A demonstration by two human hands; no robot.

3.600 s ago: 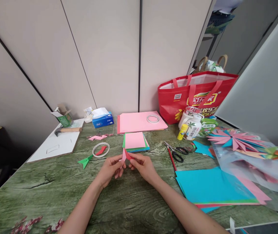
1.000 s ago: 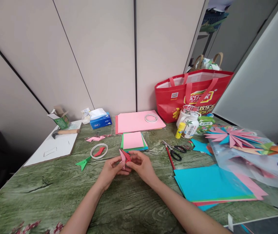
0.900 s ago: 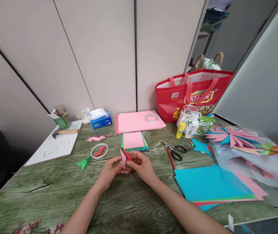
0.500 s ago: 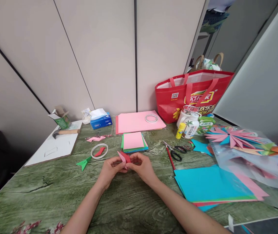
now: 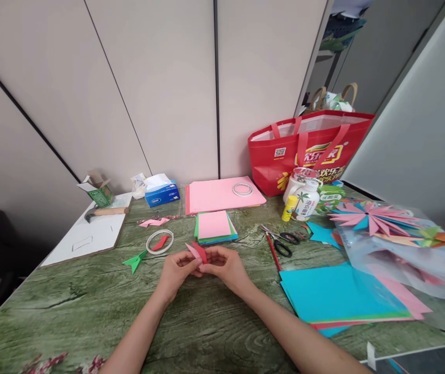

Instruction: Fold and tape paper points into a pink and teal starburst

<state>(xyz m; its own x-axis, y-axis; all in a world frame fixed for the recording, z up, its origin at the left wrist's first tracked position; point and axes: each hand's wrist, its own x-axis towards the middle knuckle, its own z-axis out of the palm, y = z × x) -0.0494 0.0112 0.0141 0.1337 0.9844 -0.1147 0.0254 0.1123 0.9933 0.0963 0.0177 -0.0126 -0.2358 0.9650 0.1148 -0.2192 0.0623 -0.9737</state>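
Above the middle of the green wood-patterned table (image 5: pixel 101 306), my left hand (image 5: pixel 179 270) and my right hand (image 5: pixel 224 265) meet around a small folded paper piece (image 5: pixel 198 252), red on one side and pink on the other. Both hands pinch it between thumb and fingers, and the fingertips hide its lower part. Just beyond it lies a stack of square paper (image 5: pixel 212 225) with a pink sheet on top. Left of my hands are a tape roll (image 5: pixel 148 242) ringing a red folded piece (image 5: pixel 160 242), a green folded piece (image 5: pixel 134 261) and pink folded pieces (image 5: pixel 154 222).
Scissors (image 5: pixel 284 249), a red pencil (image 5: pixel 273 252), a glue stick (image 5: pixel 289 208) and blue paper sheets (image 5: pixel 339 293) lie to the right. Farther right are paper stars (image 5: pixel 374 218) on plastic. Behind stand a red bag (image 5: pixel 265 166) and a tissue box (image 5: pixel 162 195); a hammer (image 5: pixel 109 211) rests on a white board.
The folded paper has tilted slightly to the left between my fingers. My hands keep their pinch and have barely moved.
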